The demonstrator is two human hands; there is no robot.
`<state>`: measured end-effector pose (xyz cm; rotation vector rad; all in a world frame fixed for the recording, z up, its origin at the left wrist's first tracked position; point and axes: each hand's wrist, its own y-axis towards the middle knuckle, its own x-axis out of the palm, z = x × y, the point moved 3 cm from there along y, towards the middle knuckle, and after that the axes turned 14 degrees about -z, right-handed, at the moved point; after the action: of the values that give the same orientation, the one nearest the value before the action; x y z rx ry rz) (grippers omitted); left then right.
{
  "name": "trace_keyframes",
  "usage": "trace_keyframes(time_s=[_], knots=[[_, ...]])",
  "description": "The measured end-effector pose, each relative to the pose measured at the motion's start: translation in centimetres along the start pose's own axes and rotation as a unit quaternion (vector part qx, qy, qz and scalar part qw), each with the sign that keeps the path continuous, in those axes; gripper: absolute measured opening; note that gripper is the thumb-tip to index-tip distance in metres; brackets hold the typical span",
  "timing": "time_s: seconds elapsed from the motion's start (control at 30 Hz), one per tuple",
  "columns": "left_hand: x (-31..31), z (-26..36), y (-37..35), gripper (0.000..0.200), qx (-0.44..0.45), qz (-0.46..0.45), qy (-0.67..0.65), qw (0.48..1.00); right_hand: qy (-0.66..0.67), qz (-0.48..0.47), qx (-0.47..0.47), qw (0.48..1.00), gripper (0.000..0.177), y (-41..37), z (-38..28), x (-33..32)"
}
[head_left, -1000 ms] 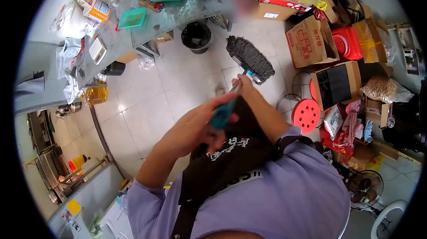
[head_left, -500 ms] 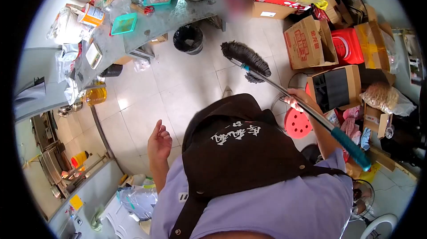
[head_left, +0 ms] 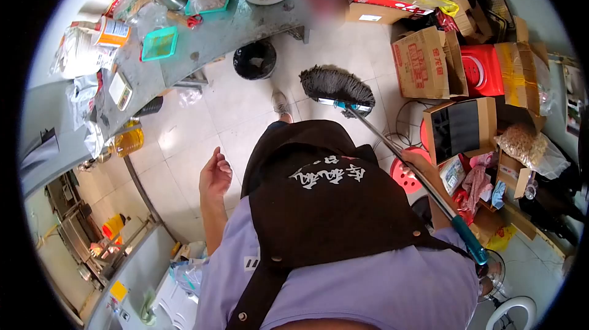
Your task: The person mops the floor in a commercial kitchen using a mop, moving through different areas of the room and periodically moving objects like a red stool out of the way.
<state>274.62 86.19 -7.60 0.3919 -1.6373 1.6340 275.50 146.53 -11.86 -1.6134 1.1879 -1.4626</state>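
Note:
My right hand (head_left: pixel 417 163) is wrapped round the metal pole of a mop (head_left: pixel 383 136). The pole slants from a dark grey, shaggy mop head (head_left: pixel 336 84) up to a teal grip (head_left: pixel 469 239) beside my right arm. That head is over the tiled floor (head_left: pixel 230 136) in front of me. My left hand (head_left: pixel 216 173) hangs at my left side with loosely curled fingers apart and nothing in them. A shoe (head_left: pixel 280 103) shows ahead of my dark apron (head_left: pixel 331 219).
A black bin (head_left: pixel 254 60) stands by the grey worktable (head_left: pixel 208 35). To the right are a cardboard box (head_left: pixel 422 66), a red stool (head_left: pixel 410 173) and an open box (head_left: pixel 460 130). An oil bottle (head_left: pixel 129 139) stands at left.
The mop head has turned to lie more crosswise, and its pole has swung with my right hand. A shoe has come into view ahead of me. My left hand stays empty.

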Motion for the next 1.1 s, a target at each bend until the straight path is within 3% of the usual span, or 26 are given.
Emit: trace_keyframes(time_s=[0.03,0.07,0.1,0.3,0.43,0.57,0.7,0.77,0.87,0.97,1.1], knots=[[0.0,1.2,1.5,0.019,-0.008,0.002,-0.006,1.0,0.009,-0.003,-0.01,1.0,0.01,0.5,0.2,0.3],[0.0,2.1,2.7,0.019,-0.014,0.003,-0.014,1.0,0.029,-0.064,-0.02,0.997,0.01,1.4,0.3,0.9],[0.2,3.0,3.5,0.019,-0.004,0.005,-0.012,1.0,0.015,-0.084,0.007,0.996,0.019,2.9,0.7,0.4],[-1.5,10.4,8.6,0.017,0.006,0.039,0.058,0.998,-0.004,0.031,-0.02,0.999,0.029,5.5,-0.6,5.0],[-4.0,13.4,11.3,0.017,-0.022,0.115,0.092,0.989,0.059,0.012,0.002,0.998,0.025,5.8,-2.1,7.8],[-6.8,14.7,12.1,0.021,-0.011,0.147,0.18,0.973,0.046,0.028,-0.052,0.997,0.02,7.2,-2.1,8.3],[-13.2,15.9,11.3,0.027,-0.011,0.199,0.288,0.937,0.081,0.033,-0.014,0.996,0.017,7.4,-3.9,9.8],[-17.3,15.6,10.7,0.029,0.003,0.232,0.326,0.917,0.135,-0.034,-0.011,0.99,0.017,7.6,-4.5,10.2],[-22.1,14.2,10.0,0.03,-0.015,0.26,0.205,0.943,0.131,-0.039,0.0,0.991,0.017,8.1,-5.6,10.2],[-26.8,12.8,10.4,0.032,-0.044,0.249,0.224,0.941,0.108,-0.011,0.002,0.994,0.017,8.0,-6.6,10.4],[-15.9,12.3,9.8,0.029,-0.067,0.242,0.324,0.912,0.101,0.0,0.016,0.995,0.019,7.9,-6.9,10.0]])
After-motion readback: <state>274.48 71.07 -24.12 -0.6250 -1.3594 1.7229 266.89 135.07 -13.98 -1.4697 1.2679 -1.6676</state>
